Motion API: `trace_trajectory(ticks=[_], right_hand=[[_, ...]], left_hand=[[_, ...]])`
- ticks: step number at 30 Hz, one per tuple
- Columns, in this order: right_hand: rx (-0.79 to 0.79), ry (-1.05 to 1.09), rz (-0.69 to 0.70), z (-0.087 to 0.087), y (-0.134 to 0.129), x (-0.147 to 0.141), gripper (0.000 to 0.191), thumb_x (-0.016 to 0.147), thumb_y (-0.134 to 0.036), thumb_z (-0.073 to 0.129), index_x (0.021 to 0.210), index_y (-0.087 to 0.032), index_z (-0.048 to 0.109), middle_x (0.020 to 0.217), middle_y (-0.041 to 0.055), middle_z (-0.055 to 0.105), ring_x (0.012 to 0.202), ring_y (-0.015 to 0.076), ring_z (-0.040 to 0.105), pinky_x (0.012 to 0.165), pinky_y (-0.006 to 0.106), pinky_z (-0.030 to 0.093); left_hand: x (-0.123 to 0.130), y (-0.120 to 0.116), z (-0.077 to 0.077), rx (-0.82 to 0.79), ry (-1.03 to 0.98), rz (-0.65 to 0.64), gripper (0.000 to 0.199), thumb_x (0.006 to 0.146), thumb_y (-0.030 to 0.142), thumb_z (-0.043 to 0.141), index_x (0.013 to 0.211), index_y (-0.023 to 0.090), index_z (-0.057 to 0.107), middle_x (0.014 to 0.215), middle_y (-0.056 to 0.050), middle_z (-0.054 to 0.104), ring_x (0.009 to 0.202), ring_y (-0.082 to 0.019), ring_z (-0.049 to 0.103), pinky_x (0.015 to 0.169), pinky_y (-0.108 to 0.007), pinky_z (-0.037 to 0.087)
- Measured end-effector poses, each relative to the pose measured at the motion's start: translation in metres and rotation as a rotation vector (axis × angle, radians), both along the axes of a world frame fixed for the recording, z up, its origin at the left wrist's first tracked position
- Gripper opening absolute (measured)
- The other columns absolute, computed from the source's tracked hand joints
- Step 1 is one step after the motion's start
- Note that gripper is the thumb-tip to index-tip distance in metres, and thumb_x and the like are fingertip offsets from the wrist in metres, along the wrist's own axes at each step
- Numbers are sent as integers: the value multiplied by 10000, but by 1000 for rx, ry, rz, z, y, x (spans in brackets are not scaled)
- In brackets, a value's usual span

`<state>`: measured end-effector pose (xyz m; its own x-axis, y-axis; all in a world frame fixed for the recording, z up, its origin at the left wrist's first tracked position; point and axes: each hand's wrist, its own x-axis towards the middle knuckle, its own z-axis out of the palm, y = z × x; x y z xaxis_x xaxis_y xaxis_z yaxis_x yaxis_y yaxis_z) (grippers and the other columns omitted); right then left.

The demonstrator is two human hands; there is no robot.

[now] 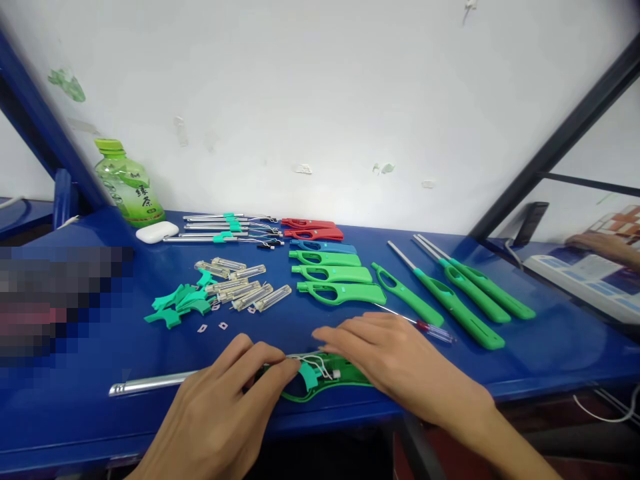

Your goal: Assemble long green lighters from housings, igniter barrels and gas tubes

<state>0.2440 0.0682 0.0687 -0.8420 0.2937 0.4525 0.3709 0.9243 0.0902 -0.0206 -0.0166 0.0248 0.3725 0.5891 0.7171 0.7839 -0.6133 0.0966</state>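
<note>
An opened green lighter shell [300, 399] lies at the table's front edge, its inside facing up. Within it sit a teal trigger [311, 377] and white wires [320, 362]. A silver metal tube [153, 383] sticks out to the left from under my left hand [220, 400]. That hand is closed, thumb and fingers pinched at the shell's front end beside the wires. My right hand [385, 353] wraps over the handle end, its fingers reaching left above the shell; its palm side is hidden. Just behind it lies a screwdriver [435, 331] with a clear and red handle.
Teal triggers [183, 300], clear fuel tanks [237, 291] and metal tubes with wires [215, 227] lie left. Green shells [340, 293] and red shells [313, 233] are in the middle, long green lighters [460, 310] right. A tea bottle [130, 187] stands by the wall.
</note>
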Motion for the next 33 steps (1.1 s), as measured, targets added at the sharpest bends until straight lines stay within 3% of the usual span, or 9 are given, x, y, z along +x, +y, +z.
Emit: trace_trajectory(ticks=[2,6,14,19,25,33], right_hand=[[-48,170,-45,-1,-10,6,234,1247,-167,567,1410,-175,735,1031,25,890,834,172,845,778,313,605],[-200,373,-83,-10,-32,13,177,1244,-338,640,1255,-232,781,1087,-2,899,913,143,859,870,259,634],[-274,372,-95,-38,-35,9,92,1199,-244,709,1238,-270,789,1116,-44,899,923,158,842,895,309,613],[-280,401,-79,-39,-34,8,73,1185,-231,731,1220,-264,787,1108,-49,900,885,156,812,869,314,606],[-277,446,-64,-41,-35,5,84,1188,-195,714,1211,-231,786,1102,-36,899,865,152,793,823,317,607],[-274,456,-75,-41,-36,3,106,1204,-233,696,1211,-243,801,1078,-30,892,844,152,789,810,323,597]], left_hand=[[1,0,0,2,8,11,442,1075,-66,479,1259,231,750,1046,0,789,879,-175,636,636,-305,467],[-4,0,0,-7,60,14,462,1065,-70,482,1293,232,747,1090,-11,786,916,-190,609,613,-298,449],[-17,-1,-3,-43,194,17,520,1052,-66,530,1437,233,709,1221,-48,738,1004,-209,582,606,-261,477],[-14,4,-1,-51,175,21,556,1048,-87,514,1436,260,708,1200,-30,745,963,-192,584,557,-244,439],[-7,8,6,17,96,23,568,1028,-138,430,1275,250,762,1102,-1,771,893,-165,598,610,-247,490],[-4,4,10,16,124,12,556,1030,-124,433,1285,248,758,1085,-6,775,865,-165,611,590,-252,501]])
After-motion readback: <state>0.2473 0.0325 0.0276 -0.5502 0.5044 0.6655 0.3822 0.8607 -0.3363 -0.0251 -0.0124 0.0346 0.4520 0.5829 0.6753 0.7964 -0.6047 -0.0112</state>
